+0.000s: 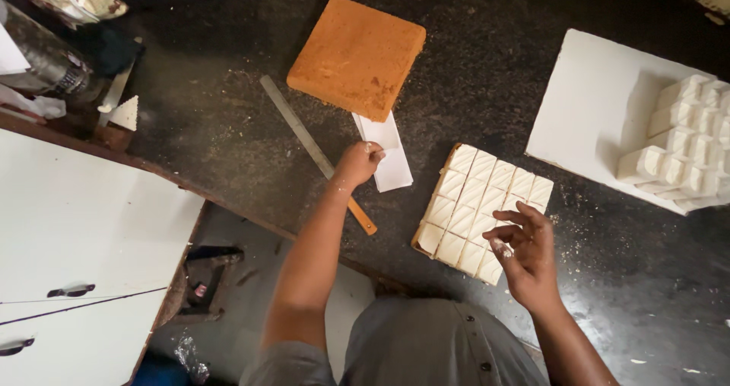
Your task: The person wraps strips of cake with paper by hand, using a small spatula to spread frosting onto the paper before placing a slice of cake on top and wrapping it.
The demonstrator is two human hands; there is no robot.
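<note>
My left hand [357, 163] grips the corner of a small white paper sheet [388, 154] that lies on the dark counter, partly under a square orange sponge cake [356, 55]. My right hand [525, 245] hovers with fingers spread over the near corner of a white frosted cake [480, 211] cut into a grid of several triangular pieces. It holds nothing, and icing smears its fingers. A long metal knife with a wooden handle [315, 152] lies on the counter just under my left wrist.
A white board [589, 112] at the right carries several stacked cut cake pieces [684, 146]. A white cabinet top [76, 234] sits at the lower left. Foil-wrapped items and a single cake wedge [125, 114] stand at the far left. Crumbs dot the dark counter [487, 66].
</note>
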